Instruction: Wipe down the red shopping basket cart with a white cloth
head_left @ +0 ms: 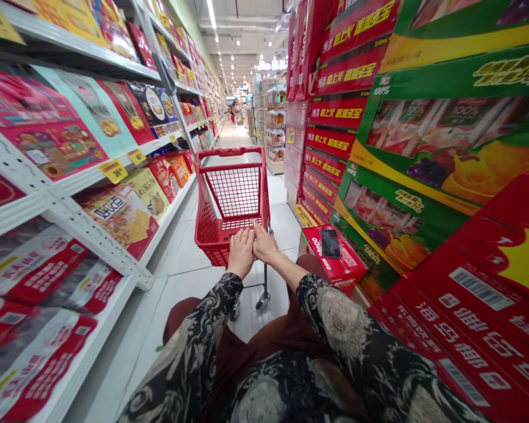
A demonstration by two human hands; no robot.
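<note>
On the far left we note white shelving (70, 214) stocked with boxed goods in red, pink and teal, and a yellow price tag (113, 171) on the shelf edge. The pale tiled floor (176, 264) runs down the aisle between this shelving and the stacks opposite.

At centre stands the red shopping cart (229, 200), its mesh basket facing down the aisle. We find both hands on its near rim, side by side and touching each other. The left hand (241, 251) lies palm down with its fingers curled over the rim; the right hand (264, 244) rests just beside it in the same manner. We judge both to be gripping the cart, though the underside of the fingers is hidden. Both forearms wear dark patterned sleeves.

Just right of the cart, a red carton (335, 258) sits low, near the right forearm. Beyond it rise stacked red cases (335, 111), then green juice cartons (427, 153), then more red cases (480, 294) nearest us.
</note>
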